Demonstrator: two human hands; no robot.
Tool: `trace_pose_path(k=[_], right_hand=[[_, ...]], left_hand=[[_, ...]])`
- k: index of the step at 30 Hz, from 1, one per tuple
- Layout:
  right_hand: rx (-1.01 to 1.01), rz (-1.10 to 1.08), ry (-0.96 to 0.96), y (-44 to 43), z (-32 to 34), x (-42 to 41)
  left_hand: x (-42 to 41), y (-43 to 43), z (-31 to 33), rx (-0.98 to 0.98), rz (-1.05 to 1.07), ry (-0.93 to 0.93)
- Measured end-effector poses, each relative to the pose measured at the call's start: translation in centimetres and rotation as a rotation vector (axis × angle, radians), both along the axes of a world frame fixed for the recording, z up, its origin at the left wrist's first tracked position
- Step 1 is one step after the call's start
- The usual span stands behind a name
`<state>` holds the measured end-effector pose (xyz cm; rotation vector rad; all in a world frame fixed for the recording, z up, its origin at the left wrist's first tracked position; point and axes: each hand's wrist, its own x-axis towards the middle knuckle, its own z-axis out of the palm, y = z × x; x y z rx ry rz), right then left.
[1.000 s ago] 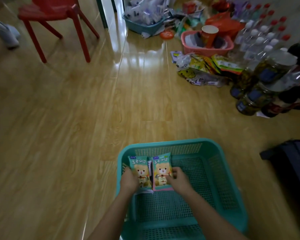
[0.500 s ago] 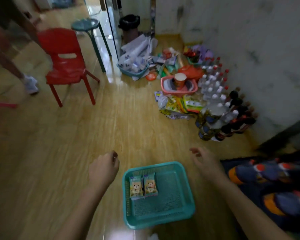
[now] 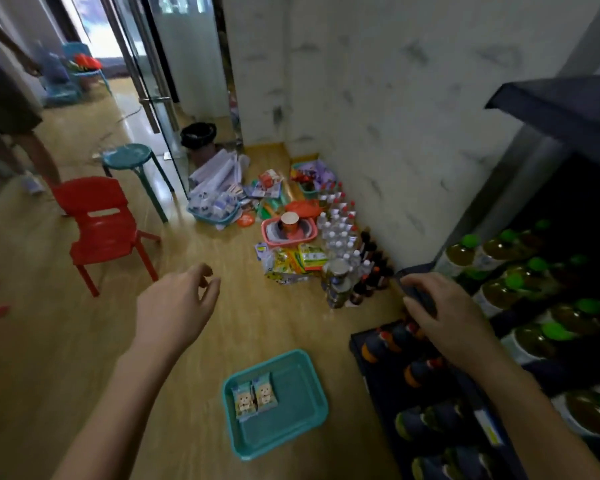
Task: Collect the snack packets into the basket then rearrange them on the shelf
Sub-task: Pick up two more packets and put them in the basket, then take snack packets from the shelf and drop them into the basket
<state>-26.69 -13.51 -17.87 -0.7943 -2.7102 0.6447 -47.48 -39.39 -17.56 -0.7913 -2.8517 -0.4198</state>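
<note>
The teal basket (image 3: 312, 420) sits on the wooden floor below me, beside the shelf. Two bear-print snack packets (image 3: 255, 400) lie side by side in its left part. My left hand (image 3: 174, 306) hangs in the air above the floor, fingers loosely curled, holding nothing. My right hand (image 3: 444, 313) grips the dark front edge of a shelf board (image 3: 414, 289), fingers curled over it. The dark shelf (image 3: 440, 403) on the right holds rows of bottles with green and orange caps.
More snack packets (image 3: 295, 261) lie on the floor by the wall, next to clustered bottles (image 3: 343, 233) and a pink basket (image 3: 288, 230). A red chair (image 3: 101, 223) and teal stool (image 3: 129, 157) stand left. Another person (image 3: 7, 109) stands at far left.
Both hands let go of the packets in the basket and rose as the view lifted away from the floor. My right hand moved right and took hold of the shelf edge.
</note>
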Motion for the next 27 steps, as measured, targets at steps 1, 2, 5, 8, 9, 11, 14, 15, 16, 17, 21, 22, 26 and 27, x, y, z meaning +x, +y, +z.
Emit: trace_pose_path(k=[1, 2, 5, 8, 9, 11, 14, 15, 16, 17, 21, 22, 26, 27], right_hand=[[0.011, -0.022, 0.003, -0.3, 0.8, 1.2], [0.021, -0.05, 0.01, -0.7, 1.7, 2.4], [0.052, -0.173, 0.036, -1.9, 3.6, 6.1], [0.068, -0.34, 0.052, -3.1, 5.2, 10.2], [0.075, -0.396, 0.049, -3.5, 5.7, 11.7], [0.108, -0.501, 0.042, -4.5, 6.6, 14.6], [0.146, -0.657, 0.046, -6.6, 7.6, 18.6], [0.159, -0.713, 0.043, -7.5, 7.9, 20.0], [0.175, -0.761, 0.033, -8.4, 8.0, 21.4], [0.195, -0.819, 0.021, -9.5, 8.2, 23.0], [0.239, -1.021, -0.001, -13.7, 9.1, 29.4], [0.252, -1.064, -0.014, -14.6, 9.4, 30.9], [0.291, -1.224, -0.017, -17.7, 10.4, 36.2], [0.3, -1.258, -0.005, -18.2, 10.6, 37.5]], left_hand=[[0.7, 0.3, 0.6, 0.017, -0.028, 0.009], [1.3, 0.7, 1.1, 0.037, -0.064, 0.013], [3.1, 2.3, 2.3, 0.087, -0.188, 0.002], [4.4, 5.0, 3.9, 0.118, -0.361, 0.031], [4.8, 6.1, 4.4, 0.124, -0.432, 0.043], [5.7, 8.2, 5.5, 0.129, -0.565, 0.071], [7.9, 11.4, 6.7, 0.15, -0.752, 0.12], [9.0, 12.4, 7.0, 0.172, -0.82, 0.126], [10.2, 13.3, 7.3, 0.195, -0.875, 0.121], [11.7, 14.3, 7.5, 0.216, -0.939, 0.108], [18.7, 16.7, 8.1, 0.251, -1.158, 0.055], [20.4, 17.1, 8.3, 0.271, -1.21, 0.048], [26.9, 18.0, 9.7, 0.348, -1.394, 0.042], [28.4, 18.2, 10.1, 0.371, -1.432, 0.041]])
